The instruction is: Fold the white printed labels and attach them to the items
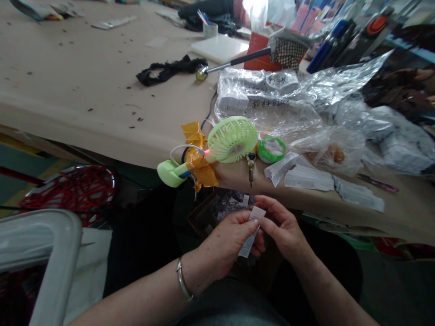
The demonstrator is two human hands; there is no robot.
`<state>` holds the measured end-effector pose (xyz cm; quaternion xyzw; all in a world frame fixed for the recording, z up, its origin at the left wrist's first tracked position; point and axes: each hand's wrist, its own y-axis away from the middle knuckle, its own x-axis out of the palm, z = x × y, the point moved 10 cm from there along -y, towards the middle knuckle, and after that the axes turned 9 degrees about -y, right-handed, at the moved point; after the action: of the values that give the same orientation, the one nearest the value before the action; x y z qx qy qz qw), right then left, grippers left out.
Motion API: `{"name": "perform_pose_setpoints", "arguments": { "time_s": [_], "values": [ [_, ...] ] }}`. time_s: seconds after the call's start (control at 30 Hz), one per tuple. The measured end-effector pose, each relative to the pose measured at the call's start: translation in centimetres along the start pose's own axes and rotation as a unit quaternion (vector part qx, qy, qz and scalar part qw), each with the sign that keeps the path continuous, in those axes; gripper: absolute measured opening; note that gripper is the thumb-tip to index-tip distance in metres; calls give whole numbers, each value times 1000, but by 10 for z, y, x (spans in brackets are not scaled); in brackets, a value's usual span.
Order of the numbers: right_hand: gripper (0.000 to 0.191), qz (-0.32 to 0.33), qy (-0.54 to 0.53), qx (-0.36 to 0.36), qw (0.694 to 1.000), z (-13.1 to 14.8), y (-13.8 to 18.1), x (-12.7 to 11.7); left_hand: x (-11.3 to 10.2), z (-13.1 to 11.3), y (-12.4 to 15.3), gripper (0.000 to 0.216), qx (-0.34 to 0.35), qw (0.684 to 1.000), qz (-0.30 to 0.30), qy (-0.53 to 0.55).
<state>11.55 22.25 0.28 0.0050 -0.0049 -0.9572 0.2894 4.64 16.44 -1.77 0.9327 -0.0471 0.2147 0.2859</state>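
Both hands meet over my lap, just below the table edge. My left hand (228, 240), a metal bangle on its wrist, pinches a narrow white printed label strip (250, 234) between thumb and fingers. My right hand (282, 230) pinches the same strip at its top end. The strip hangs down between the two hands. Under the hands sits a dark box (217, 209) with more small paper labels inside.
A beige table (84, 90) carries a small green fan (232, 139) taped with yellow tape, a green tape roll (271, 150), loose white labels (307, 177), clear plastic bags of labels (272, 97), black fabric (170, 69) and a long-handled tool (234, 61). At left stand a white frame (50, 253) and a red mesh basket (73, 190).
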Motion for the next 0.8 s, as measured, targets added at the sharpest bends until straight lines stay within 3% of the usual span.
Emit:
{"name": "perform_pose_setpoints", "arguments": {
  "time_s": [0.07,0.17,0.43,0.53,0.63,0.7,0.8],
  "values": [
    [40,72,-137,80,985,-20,-2,14,2,1,0,23,-3,1000,12,0],
    [44,149,-247,148,946,-33,-1,28,5,4,2,28,-8,999,39,-7],
    [27,143,-351,191,905,-37,-2,32,8,8,3,24,-25,998,46,-23],
    [25,140,-345,197,907,-37,-1,32,6,12,2,27,-30,998,38,-36],
    [36,125,-305,192,924,-39,-1,27,5,12,2,28,-25,998,32,-41],
    [41,83,-250,163,951,-36,-3,17,1,9,2,26,-15,999,18,-39],
    [26,-19,-162,98,982,-23,-4,-2,-5,2,2,20,8,999,-16,-30]
  ]
}}
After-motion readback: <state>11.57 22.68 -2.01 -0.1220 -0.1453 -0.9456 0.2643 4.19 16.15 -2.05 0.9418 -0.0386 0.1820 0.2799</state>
